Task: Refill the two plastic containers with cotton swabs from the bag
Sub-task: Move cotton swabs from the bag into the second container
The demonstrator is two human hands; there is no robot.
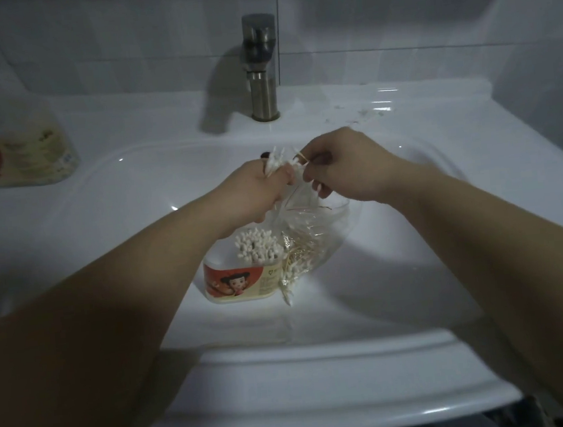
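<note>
Left hand (257, 190) clenched round a bunch of swabs (277, 161), right hand (346, 169) close beside it pinching a few sticks, bag (309, 234) hanging beneath both against the part-filled container (237, 283) below the left hand; second container (23, 155) far to its left.

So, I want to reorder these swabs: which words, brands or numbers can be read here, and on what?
No text can be read.
On the container in the sink: a cartoon label with small print, too blurred to read.
On the container on the counter: a label, too blurred to read.
On the bag: no print visible.
</note>
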